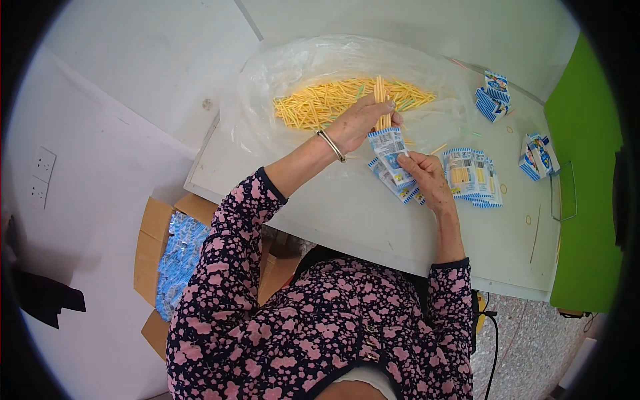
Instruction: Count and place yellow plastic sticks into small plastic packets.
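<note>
My left hand (357, 127) is closed round a small bunch of thin yellow sticks (381, 90). Their lower ends meet the top of a blue-and-white packet (387, 142); how far they reach inside I cannot tell. The thumb and fingers of my right hand (430, 179) pinch this packet lower down. More flat packets (393, 183) lie beneath it on the table. Just right of my right hand, several packets with yellow sticks in them (475, 175) overlap in a fanned stack. Behind my left hand, a large heap of yellow sticks (310, 107), a few greenish, lies on clear plastic sheeting (333, 55).
Small blue-and-white boxes (493, 105) stand at the table's far right, with another box (539, 159) nearer, beside a wire frame (567, 193). Rubber bands (528, 219) lie there. A green panel (587, 173) borders the right side. Below left, an open carton (152, 243) holds many blue packets.
</note>
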Tool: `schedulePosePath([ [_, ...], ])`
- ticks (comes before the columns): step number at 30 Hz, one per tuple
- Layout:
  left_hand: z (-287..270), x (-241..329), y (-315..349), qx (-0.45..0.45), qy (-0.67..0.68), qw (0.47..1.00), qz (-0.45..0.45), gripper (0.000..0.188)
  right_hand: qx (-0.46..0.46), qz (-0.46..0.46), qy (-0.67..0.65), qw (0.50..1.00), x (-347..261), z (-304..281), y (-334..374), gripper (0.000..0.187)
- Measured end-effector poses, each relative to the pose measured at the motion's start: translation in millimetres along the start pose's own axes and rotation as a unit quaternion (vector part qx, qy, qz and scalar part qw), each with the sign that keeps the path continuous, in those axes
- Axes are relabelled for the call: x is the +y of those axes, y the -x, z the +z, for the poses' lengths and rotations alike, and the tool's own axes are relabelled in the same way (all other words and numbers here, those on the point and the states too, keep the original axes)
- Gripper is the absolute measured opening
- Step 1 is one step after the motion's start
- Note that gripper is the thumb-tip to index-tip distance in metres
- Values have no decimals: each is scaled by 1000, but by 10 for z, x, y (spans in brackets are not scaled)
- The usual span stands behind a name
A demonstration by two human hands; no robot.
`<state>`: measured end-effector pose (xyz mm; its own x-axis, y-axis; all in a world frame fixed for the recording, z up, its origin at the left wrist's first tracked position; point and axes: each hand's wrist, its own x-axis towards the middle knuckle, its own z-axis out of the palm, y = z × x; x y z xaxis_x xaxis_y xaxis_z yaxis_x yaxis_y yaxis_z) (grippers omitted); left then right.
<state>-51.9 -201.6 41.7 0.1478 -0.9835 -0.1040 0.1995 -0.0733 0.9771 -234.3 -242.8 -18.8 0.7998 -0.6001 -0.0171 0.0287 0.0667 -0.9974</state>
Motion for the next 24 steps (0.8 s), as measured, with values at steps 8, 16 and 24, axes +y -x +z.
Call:
schedulePosePath([
  [8, 14, 54, 18, -30, 69, 997, -2, 20, -4, -10, -29, 1000, -9, -39, 10, 26],
  [16, 146, 80, 118, -39, 1, 998, 51, 22, 3, -6, -49, 999, 40, -49, -8, 25],
  [24, 209, -9, 188, -49, -138, 975, 170, 34, -28, -9, -86, 996, 35, -105, 4, 24],
])
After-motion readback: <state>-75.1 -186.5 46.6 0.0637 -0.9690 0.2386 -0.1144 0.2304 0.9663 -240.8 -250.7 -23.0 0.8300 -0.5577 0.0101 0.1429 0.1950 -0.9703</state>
